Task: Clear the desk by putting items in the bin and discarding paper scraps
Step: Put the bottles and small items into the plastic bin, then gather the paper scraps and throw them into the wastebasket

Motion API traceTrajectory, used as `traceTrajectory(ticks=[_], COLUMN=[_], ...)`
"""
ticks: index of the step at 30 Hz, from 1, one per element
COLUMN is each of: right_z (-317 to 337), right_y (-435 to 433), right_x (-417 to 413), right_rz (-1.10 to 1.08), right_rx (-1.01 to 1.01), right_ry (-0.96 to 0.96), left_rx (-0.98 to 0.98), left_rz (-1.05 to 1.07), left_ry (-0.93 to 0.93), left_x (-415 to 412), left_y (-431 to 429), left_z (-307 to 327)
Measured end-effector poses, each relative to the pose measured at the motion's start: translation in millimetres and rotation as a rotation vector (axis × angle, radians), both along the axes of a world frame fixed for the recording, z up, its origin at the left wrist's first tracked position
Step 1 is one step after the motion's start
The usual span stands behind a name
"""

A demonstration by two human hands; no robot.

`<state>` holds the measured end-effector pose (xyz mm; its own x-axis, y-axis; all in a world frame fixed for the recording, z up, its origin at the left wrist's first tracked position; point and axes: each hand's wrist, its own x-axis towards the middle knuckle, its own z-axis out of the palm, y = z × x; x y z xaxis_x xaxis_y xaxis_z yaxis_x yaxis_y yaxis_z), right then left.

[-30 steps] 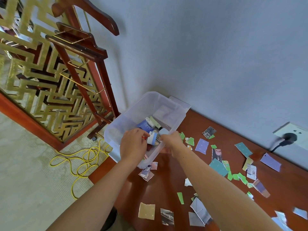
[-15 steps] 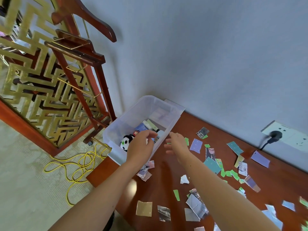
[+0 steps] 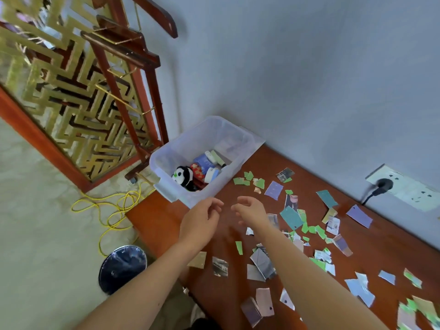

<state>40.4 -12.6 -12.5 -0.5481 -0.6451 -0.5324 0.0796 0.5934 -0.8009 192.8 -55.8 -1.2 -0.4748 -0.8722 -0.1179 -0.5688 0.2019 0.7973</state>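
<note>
A clear plastic bin (image 3: 181, 151) stands on the left end of the red-brown desk (image 3: 166, 222). Inside it lie a panda plush toy (image 3: 184, 176), a blue packet (image 3: 203, 161) and other small items. Several paper scraps (image 3: 291, 217), green, purple, teal and printed, are strewn over the desk to the right of the bin. My left hand (image 3: 201, 221) and my right hand (image 3: 252, 210) hover side by side above the desk just in front of the bin, fingers loosely curled, holding nothing.
A wall socket (image 3: 402, 186) with a black plug sits at the right above the desk. A wooden clothes stand (image 3: 123, 75) and a gold lattice screen (image 3: 59, 91) are to the left. On the floor lie a yellow cable (image 3: 112, 206) and a round lidded can (image 3: 122, 267).
Both hands have let go of the items in the bin and drawn back towards me, out of the bin. The view has tilted down, bringing the floor can into sight.
</note>
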Motion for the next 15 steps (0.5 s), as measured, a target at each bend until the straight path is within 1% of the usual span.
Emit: traceTrajectory(ticks=[3,6,10,15], right_z=[-13.7,-27.0,-42.8,-67.8], right_y=[-1.2,-6.8,-19.7,-43.1], right_x=[9.4,16.3,20.6,18.8], right_rz=[0.073,0.142,0.234,0.350], right_rx=[0.013,0.037,0.062,0.103], right_ry=[0.031,0.069,0.133,0.282], left_rx=[0.059,0.152,0.242,0.261], left_rz=[0.064,0.175,0.259,0.303], left_ry=[-0.035,-0.086,-0.155,-0.224], left_x=[16.4,24.5,29.4,26.2], left_y=[6.2,7.2,-3.9,-25.9], left_z=[-13.4,-25.5,-48.7,-72.9])
